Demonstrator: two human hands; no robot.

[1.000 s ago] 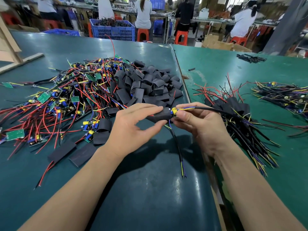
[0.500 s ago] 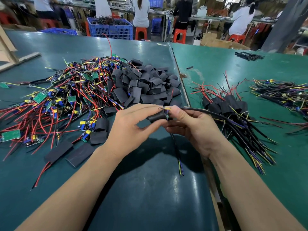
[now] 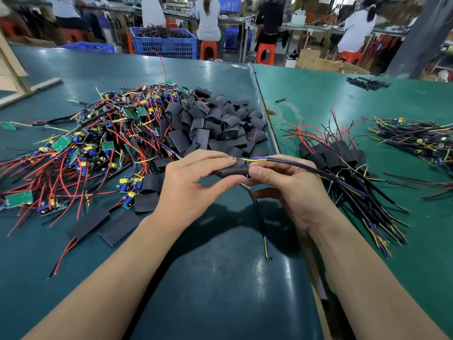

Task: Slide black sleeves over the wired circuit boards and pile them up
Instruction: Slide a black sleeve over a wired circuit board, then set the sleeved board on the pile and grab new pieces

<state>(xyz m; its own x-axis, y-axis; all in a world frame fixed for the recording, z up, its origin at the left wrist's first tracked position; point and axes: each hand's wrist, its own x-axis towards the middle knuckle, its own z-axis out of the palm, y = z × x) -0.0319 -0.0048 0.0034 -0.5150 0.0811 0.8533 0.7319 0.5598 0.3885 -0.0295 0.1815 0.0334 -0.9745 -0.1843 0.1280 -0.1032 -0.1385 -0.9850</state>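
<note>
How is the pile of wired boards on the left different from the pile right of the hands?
The left pile shows bare green boards with blue and yellow parts; in the right pile black sleeves cover the boards. The left pile sprawls wide and tangled; the right pile is smaller, its wire ends fanning toward the person. Both have red and black wires and lie on green tables.

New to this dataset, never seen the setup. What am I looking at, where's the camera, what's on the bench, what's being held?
No robot here: a person works bare-handed, filmed by a camera on their head looking down at the bench. The left hand pinches a black sleeve; the right hand grips the cable coming out of it, so a board seems to be inside. On the green table lie bare wired boards at left, loose sleeves in the middle, and a pile of sleeved boards at right. Other workers sit at the back.
</note>
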